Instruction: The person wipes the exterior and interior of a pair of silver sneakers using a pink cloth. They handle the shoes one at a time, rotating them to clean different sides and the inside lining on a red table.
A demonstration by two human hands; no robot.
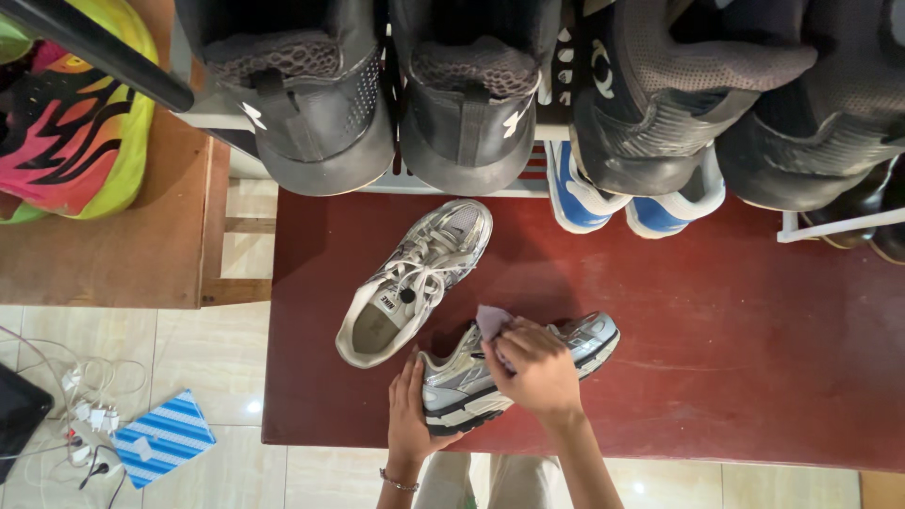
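Your left hand (408,419) steadies the heel of a silver mesh sneaker with a black sole (514,366), lying on its side near the front edge of the dark red tabletop (735,358). Its grip is loosely open, palm against the shoe. Your right hand (533,368) has its grip closed around a small pale pink cloth (491,320), pressed on the upper. To wipe well, I'd say keep that heel braced and stroke short, following the mesh. Count one cloth and two silver sneakers: its upright mate (415,281) sits just beside. Above, four dark shoes (471,104) hang over, with two blue-and-white toes (613,203) behind.
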